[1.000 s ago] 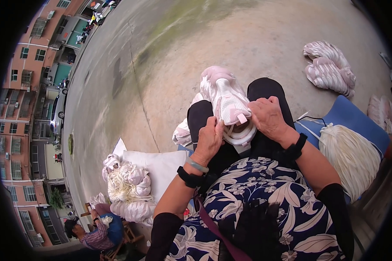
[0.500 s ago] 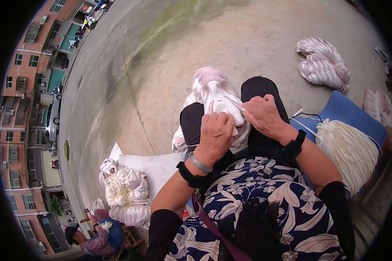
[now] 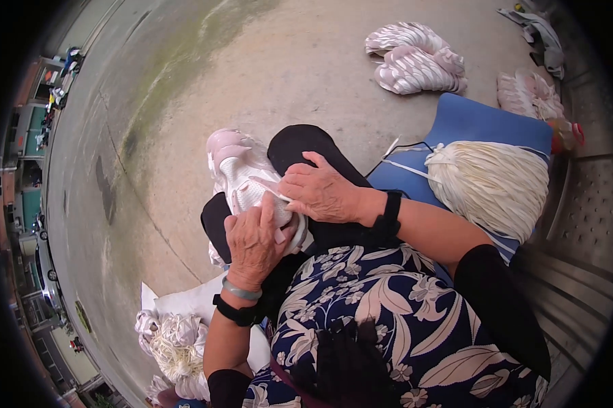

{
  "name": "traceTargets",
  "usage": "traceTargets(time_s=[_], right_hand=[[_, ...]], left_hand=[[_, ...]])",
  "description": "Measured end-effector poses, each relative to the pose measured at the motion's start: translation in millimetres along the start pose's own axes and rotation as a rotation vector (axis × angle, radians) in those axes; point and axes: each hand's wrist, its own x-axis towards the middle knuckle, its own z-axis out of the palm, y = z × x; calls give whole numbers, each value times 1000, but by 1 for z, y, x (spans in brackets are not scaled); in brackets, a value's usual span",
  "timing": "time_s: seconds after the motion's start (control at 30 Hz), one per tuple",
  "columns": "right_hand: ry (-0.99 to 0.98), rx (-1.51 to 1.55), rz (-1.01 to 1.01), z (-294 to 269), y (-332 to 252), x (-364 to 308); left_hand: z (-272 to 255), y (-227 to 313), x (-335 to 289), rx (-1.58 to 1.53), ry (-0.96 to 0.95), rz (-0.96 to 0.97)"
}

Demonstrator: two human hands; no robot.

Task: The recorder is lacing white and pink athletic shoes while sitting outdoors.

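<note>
I see both hands working on a pale pink and white sneaker upper [image 3: 242,173] that rests on the lap, across the black-trousered knees [image 3: 306,146]. I take that shoe piece as my landmark.

My left hand [image 3: 255,238] sits at the near end of the shoe piece, its grip closed over the white fabric there, fingers curled down over the edge. A pale green bangle [image 3: 242,291] and a black wrist band [image 3: 235,313] sit just behind that hand.

My right hand [image 3: 320,194] lies on the right side of the shoe piece, palm down, fingers stretched leftward and pressing on the white mesh; the grip is loose rather than clenched, and I cannot tell whether the thumb pinches anything underneath. A black band [image 3: 390,212] circles that wrist.

To the right of the shoe piece, a blue stool or crate [image 3: 480,122] stands on the concrete floor [image 3: 286,61], and a thick cream bundle of laces or cord [image 3: 490,180] lies on it. Further beyond, up and right of the shoe piece, a heap of pink-white shoe uppers [image 3: 415,58] lies on the floor, well apart. Below and left of the shoe piece, a white sack [image 3: 184,302] holds another heap of pale uppers [image 3: 174,340]. The floral blouse [image 3: 395,319] fills the near edge.
</note>
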Motion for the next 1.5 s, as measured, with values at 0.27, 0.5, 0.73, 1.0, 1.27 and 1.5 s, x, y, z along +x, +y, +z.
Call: traceTargets(time_s=[0.27,0.5,0.73,1.0,1.27,1.5], right_hand=[[210,-86,182,-48,33,-64],[49,-336,796,-124,105,-181],[-81,-323,752,-114,85,-190],[-40,-438,787,-99,70,-203],[-268,-599,794,-84,75,-207],[-216,-534,562,-73,42,-197]], left_hand=[[2,5,3,172,-149,45],[-3,7,3,46,-59,16],[-9,3,0,-19,-121,-3],[-4,0,-1,-12,-90,15],[-2,-1,-2,-30,-73,27],[-3,-2,-4,-39,-101,11]])
